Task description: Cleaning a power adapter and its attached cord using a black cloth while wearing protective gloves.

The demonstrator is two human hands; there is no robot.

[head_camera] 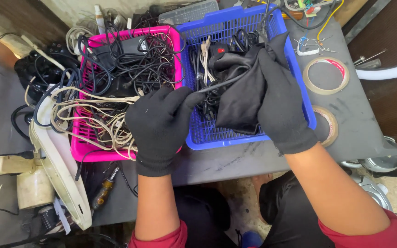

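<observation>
Between our hands a grey cable (pixel 221 84) runs taut: the left hand (pixel 159 126) pinches its end over the pink basket (pixel 81 151), and the right hand (pixel 283 108) is closed on a black cloth (pixel 242 103) wrapped around it above the blue basket (pixel 302 80). We judge a steady, even pull wipes best, left grip firm.

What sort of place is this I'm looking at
Probably a small electronics repair bench: a pink basket and a blue basket crammed with tangled cables, tape rolls on the grey table, and a screwdriver nearby.
</observation>
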